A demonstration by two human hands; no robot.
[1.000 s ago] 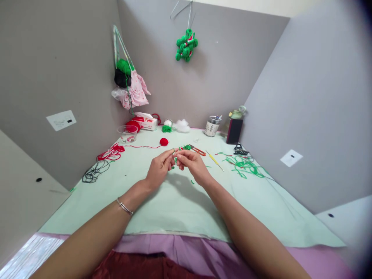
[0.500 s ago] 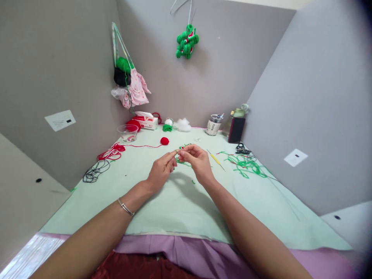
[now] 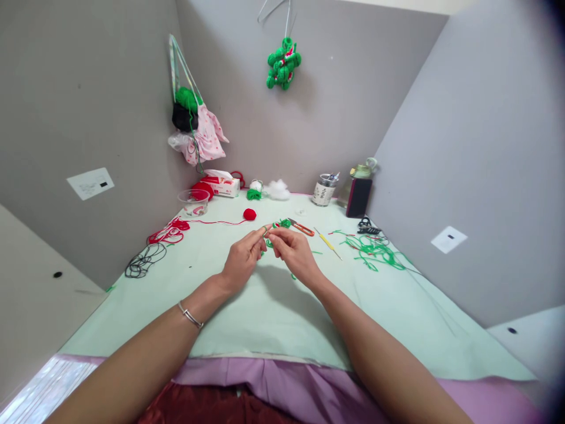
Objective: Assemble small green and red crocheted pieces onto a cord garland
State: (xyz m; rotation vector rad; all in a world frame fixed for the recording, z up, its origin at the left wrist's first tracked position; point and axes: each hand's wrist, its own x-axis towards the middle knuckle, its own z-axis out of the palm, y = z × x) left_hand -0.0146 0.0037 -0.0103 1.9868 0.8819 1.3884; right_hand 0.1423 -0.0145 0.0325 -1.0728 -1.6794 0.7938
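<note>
My left hand (image 3: 242, 257) is closed, its fingertips pinching green yarn (image 3: 268, 242) above the table's middle. Close against it, my right hand (image 3: 293, 254) pinches the same small green work with thumb and forefinger; the fingers hide most of it. Just beyond the fingertips lies a green piece with red and white (image 3: 283, 223). Orange-handled thread snips (image 3: 302, 228) rest behind my right hand. To their right is a yellow-handled crochet hook (image 3: 327, 242).
A red yarn ball (image 3: 249, 214) trails a strand to red yarn (image 3: 170, 231) at left, near black cord (image 3: 145, 261). Green yarn scraps (image 3: 375, 250) lie at right. Behind stand a clear tub (image 3: 194, 206), tissue box (image 3: 225, 186), pen tin (image 3: 324, 191) and phone (image 3: 359, 198).
My right hand has shifted slightly down and to the left, its fingers lower. The orange snips and more of the green piece now show behind it. My left hand is almost still.
</note>
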